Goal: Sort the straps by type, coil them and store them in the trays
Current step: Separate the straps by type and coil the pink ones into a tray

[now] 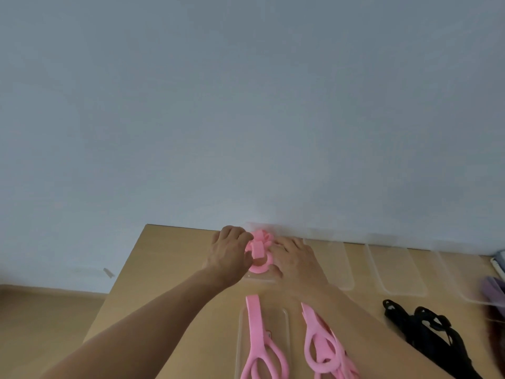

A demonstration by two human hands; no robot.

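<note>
Nearest, on the person's side of the hands, loose pink straps (pixel 255 337) lie uncoiled on the bench (pixel 164 269), one of them across a near clear tray (pixel 285 324). A tangle of black straps (pixel 429 332) lies to the right of the right arm. Further out, the left hand (pixel 229 250) curls its fingers onto a coiled pink strap (pixel 258 254), pinching it. The right hand (pixel 293 258) lies flatter, fingers fairly straight against the coil's right side. The coil sits in a far clear tray (pixel 262 279) between the hands. Right of the right hand, spare trays (pixel 396 272) show nothing in them. By my judgement one pink strap is almost stored; the loose pinks, the blacks and a purple strap (pixel 494 291) far right remain
</note>
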